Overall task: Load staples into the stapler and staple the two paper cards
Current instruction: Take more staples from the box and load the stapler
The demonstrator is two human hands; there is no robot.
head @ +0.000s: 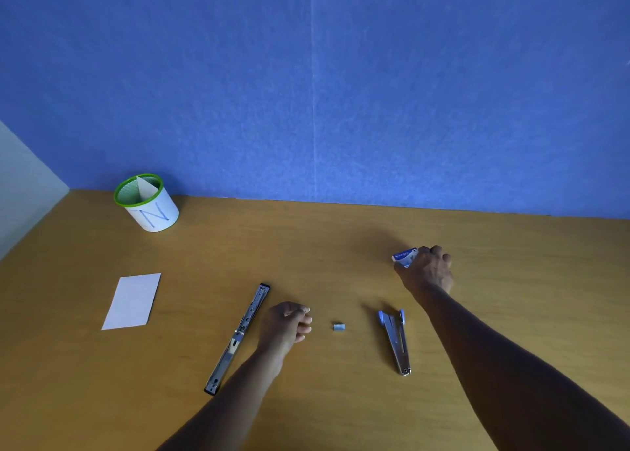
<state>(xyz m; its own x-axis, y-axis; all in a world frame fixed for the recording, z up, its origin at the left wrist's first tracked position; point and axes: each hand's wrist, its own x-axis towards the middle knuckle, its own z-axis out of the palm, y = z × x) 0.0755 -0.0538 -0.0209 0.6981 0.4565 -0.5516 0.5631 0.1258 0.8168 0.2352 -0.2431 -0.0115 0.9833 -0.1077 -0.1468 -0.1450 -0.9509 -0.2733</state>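
Observation:
The stapler (238, 338) lies opened out flat in a long metal strip on the wooden desk, left of centre. My left hand (286, 322) rests just right of it, fingers loosely curled, holding nothing visible. A small block of staples (339, 327) lies on the desk right of that hand. My right hand (428, 270) is closed on a small white-and-blue staple box (404, 258) at the far right. A white paper card (133, 301) lies at the left. A second card (145, 188) stands in the cup.
A metal staple remover with blue tips (395, 341) lies between my arms. A white cup with a green rim and an "N" on it (151, 205) stands at the back left by the blue wall. The desk (341, 246) meets a pale side wall at left.

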